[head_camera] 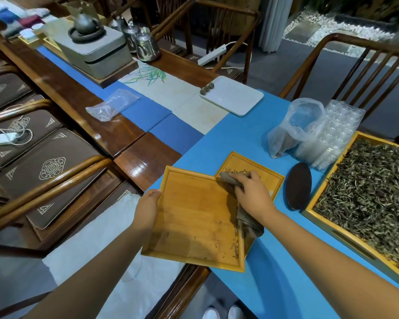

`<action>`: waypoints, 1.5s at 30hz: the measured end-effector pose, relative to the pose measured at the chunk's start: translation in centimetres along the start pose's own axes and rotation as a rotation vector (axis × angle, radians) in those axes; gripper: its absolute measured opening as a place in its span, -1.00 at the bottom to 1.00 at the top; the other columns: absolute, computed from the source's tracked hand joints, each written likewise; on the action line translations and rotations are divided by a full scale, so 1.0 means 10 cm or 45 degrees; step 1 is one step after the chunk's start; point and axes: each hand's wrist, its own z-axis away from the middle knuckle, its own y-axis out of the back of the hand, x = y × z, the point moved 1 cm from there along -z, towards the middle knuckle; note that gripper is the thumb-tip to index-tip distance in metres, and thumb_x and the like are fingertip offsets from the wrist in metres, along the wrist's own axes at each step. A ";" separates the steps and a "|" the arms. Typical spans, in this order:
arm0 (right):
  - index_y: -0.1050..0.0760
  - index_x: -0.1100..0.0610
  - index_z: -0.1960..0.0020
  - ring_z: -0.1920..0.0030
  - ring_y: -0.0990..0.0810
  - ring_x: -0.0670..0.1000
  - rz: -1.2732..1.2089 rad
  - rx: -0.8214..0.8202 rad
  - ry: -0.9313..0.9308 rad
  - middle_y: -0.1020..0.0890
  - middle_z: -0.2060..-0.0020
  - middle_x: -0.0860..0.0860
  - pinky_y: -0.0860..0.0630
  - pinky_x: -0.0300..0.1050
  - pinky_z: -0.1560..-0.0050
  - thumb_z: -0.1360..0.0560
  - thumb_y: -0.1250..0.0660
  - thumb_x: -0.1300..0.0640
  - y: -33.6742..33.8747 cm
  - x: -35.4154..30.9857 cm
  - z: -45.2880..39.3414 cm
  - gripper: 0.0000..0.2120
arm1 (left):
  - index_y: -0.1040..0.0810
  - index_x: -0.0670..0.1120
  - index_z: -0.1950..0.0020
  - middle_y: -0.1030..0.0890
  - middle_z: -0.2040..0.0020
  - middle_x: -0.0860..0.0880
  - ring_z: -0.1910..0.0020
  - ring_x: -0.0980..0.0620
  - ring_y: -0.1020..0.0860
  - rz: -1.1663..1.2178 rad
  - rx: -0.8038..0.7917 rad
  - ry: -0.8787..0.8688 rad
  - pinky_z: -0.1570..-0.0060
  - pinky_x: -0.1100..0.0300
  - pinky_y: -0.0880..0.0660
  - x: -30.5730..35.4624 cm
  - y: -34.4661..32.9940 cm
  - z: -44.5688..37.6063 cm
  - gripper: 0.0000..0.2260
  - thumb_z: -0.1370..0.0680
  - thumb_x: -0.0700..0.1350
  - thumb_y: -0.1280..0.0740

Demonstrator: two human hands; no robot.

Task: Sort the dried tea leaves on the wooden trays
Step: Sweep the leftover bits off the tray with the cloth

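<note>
My left hand [146, 207] grips the left rim of a square wooden tray [194, 226], tilted with its right side low; a few dark tea crumbs lie along that right edge. My right hand [251, 192] is closed on a brown-grey brush or cloth [244, 221] that rests against the tray's right rim. Under and behind it lies a second, smaller wooden tray [272, 171] with a thin row of leaves. At the far right a large wooden tray [313, 211] holds a thick heap of dried tea leaves [373, 192].
A dark oval dish [298, 189] lies between the trays. Behind it stand a clear plastic bag [293, 127] and stacked clear plastic containers [332, 137]. A white tray [235, 97] holds tea balls. Wooden chairs line both table sides.
</note>
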 end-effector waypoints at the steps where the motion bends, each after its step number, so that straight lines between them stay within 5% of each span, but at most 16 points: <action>1: -0.38 -0.02 -0.36 0.10 -0.35 -0.03 -0.031 -0.028 0.061 -0.31 0.05 0.00 -0.24 -0.37 0.21 -0.55 -0.18 0.20 0.03 -0.06 0.04 -0.60 | -0.44 -0.17 0.11 -0.49 0.12 -0.16 0.11 -0.09 -0.45 -0.025 0.003 0.002 0.05 -0.01 -0.41 0.00 0.00 -0.01 -0.80 -0.61 -0.18 -0.06; 5: -0.36 -0.08 -0.36 0.09 -0.37 -0.10 -0.099 -0.229 0.313 -0.32 0.00 -0.05 -0.26 -0.49 0.18 -0.54 -0.19 0.20 -0.01 -0.35 0.37 -0.58 | -0.47 -0.17 0.05 -0.50 0.10 -0.19 0.08 -0.14 -0.46 0.093 -0.035 0.086 -0.04 -0.12 -0.45 0.01 -0.02 0.01 -0.79 -0.60 -0.12 -0.08; 9: -0.37 -0.06 -0.37 -0.04 -0.41 -0.02 -0.156 -0.378 0.494 -0.39 -0.08 0.03 -0.36 -0.28 -0.01 -0.55 -0.17 0.19 -0.24 -0.65 0.76 -0.59 | -0.44 -0.14 0.18 -0.46 0.22 -0.14 0.19 -0.09 -0.43 0.182 -0.064 0.070 0.20 0.06 -0.40 0.05 -0.10 0.02 -0.78 -0.58 -0.13 -0.08; 12: -0.39 0.00 -0.35 0.02 -0.42 0.03 -0.181 -0.365 0.596 -0.41 -0.02 0.08 -0.38 -0.21 0.05 -0.55 -0.16 0.20 -0.40 -0.77 0.96 -0.62 | -0.46 -0.16 0.09 -0.50 0.15 -0.16 0.14 -0.10 -0.47 0.155 -0.055 0.064 0.16 0.04 -0.42 0.07 -0.16 0.03 -0.78 -0.59 -0.12 -0.07; 15: -0.36 0.01 -0.37 -0.02 -0.40 0.07 -0.128 -0.340 0.580 -0.39 -0.03 0.08 -0.27 -0.27 0.04 -0.56 -0.13 0.20 -0.48 -0.76 1.01 -0.61 | -0.47 -0.16 0.05 -0.51 0.07 -0.20 0.08 -0.13 -0.47 0.127 -0.051 0.073 0.01 -0.08 -0.44 0.10 -0.20 0.04 -0.77 -0.59 -0.09 -0.08; 19: -0.34 0.01 -0.38 -0.05 -0.35 0.07 -0.055 -0.290 0.521 -0.37 -0.03 0.08 -0.19 -0.26 0.11 -0.54 -0.12 0.27 -0.45 -0.56 0.92 -0.56 | -0.44 -0.16 0.09 -0.47 0.11 -0.18 0.12 -0.11 -0.44 0.091 -0.047 0.025 0.12 0.00 -0.39 0.13 -0.19 0.03 -0.80 -0.59 -0.13 -0.07; 24: -0.35 0.01 -0.38 -0.13 -0.39 0.08 0.029 -0.210 0.329 -0.38 -0.09 0.08 -0.32 -0.19 -0.11 -0.57 -0.14 0.22 -0.24 -0.11 0.73 -0.60 | -0.47 -0.14 0.11 -0.48 0.14 -0.14 0.14 -0.07 -0.43 0.140 -0.033 0.038 0.12 0.03 -0.37 0.09 -0.13 0.03 -0.81 -0.58 -0.13 -0.10; 27: -0.36 0.01 -0.37 -0.03 -0.41 0.02 0.037 -0.203 0.273 -0.38 -0.09 0.08 -0.26 -0.31 0.04 -0.57 -0.15 0.19 -0.06 0.03 0.54 -0.62 | -0.47 -0.13 0.13 -0.48 0.18 -0.10 0.15 -0.06 -0.44 0.101 -0.042 0.017 0.15 0.05 -0.38 0.07 -0.10 0.04 -0.79 -0.58 -0.11 -0.09; 37: -0.38 0.01 -0.34 -0.10 -0.41 -0.02 -0.049 -0.637 0.601 -0.38 -0.12 0.03 -0.37 -0.19 -0.17 -0.56 -0.17 0.18 0.08 -0.07 1.02 -0.65 | -0.45 -0.18 0.11 -0.44 0.15 -0.16 0.14 -0.08 -0.39 0.100 -0.038 -0.015 0.14 0.02 -0.33 0.06 -0.05 0.02 -0.81 -0.58 -0.15 -0.10; 42: -0.35 0.03 -0.34 -0.09 -0.41 0.06 -0.015 -0.623 0.559 -0.38 -0.15 0.09 -0.35 -0.16 -0.12 -0.58 -0.13 0.19 -0.03 0.08 1.17 -0.65 | -0.49 -0.19 0.08 -0.46 0.13 -0.18 0.12 -0.11 -0.42 0.120 -0.065 -0.002 0.09 -0.01 -0.36 0.08 -0.04 -0.01 -0.79 -0.58 -0.14 -0.11; 45: -0.34 0.00 -0.34 -0.01 -0.37 -0.05 0.039 -0.583 0.552 -0.37 -0.16 0.06 -0.27 -0.35 -0.02 -0.59 -0.12 0.16 -0.06 0.18 1.13 -0.67 | -0.52 -0.16 0.11 -0.51 0.18 -0.15 0.17 -0.09 -0.46 0.152 -0.048 0.024 0.10 0.00 -0.40 0.06 -0.03 -0.01 -0.77 -0.58 -0.14 -0.11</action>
